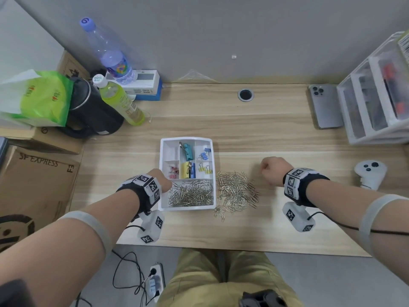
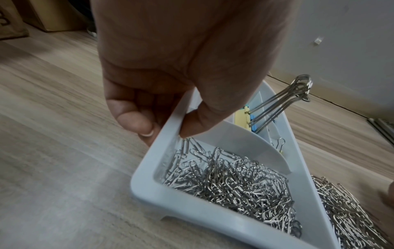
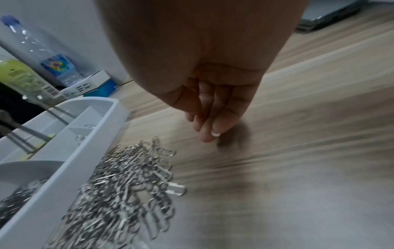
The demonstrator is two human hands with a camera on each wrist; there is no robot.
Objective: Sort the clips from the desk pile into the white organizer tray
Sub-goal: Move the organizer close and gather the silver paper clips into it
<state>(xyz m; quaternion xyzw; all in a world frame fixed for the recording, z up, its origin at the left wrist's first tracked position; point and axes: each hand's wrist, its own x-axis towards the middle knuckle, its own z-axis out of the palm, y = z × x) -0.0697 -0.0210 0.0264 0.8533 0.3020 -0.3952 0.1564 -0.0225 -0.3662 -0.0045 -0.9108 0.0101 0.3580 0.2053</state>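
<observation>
The white organizer tray (image 1: 169,149) sits mid-desk; its front compartment holds a heap of silver paper clips (image 1: 190,193), and the small back compartments hold coloured binder clips (image 1: 188,149). My left hand (image 1: 164,181) pinches the tray's left wall, thumb inside and fingers outside, as the left wrist view shows at the left hand (image 2: 168,125) on the tray (image 2: 192,207). The desk pile of paper clips (image 1: 235,191) lies against the tray's right side. My right hand (image 1: 265,169) hovers right of the pile (image 3: 123,193), fingers relaxed and pointing down, right hand (image 3: 211,128) holding nothing.
Two bottles (image 1: 119,100), a black kettle (image 1: 93,111) and cardboard boxes (image 1: 37,185) crowd the left. A phone (image 1: 325,107) and a clear drawer unit (image 1: 376,96) stand at the back right. A white controller (image 1: 369,173) lies to the right of my right hand.
</observation>
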